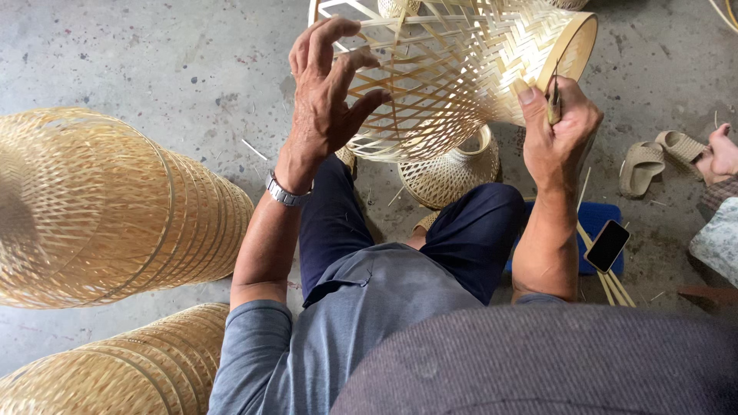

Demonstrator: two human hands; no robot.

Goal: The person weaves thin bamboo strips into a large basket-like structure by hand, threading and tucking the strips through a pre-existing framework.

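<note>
We hold a half-woven bamboo basket (453, 69) above our knees. Our left hand (327, 88) rests spread on its open lattice, fingers loose. Our right hand (557, 127) is closed on a small tool (553, 100) at the hooped rim. The basket looks light, springy and easily bent, so the stiff rim seems the safest hold. Nothing lies inside it. The finished baskets (100, 207) on the floor (154, 61) also look hollow.
</note>
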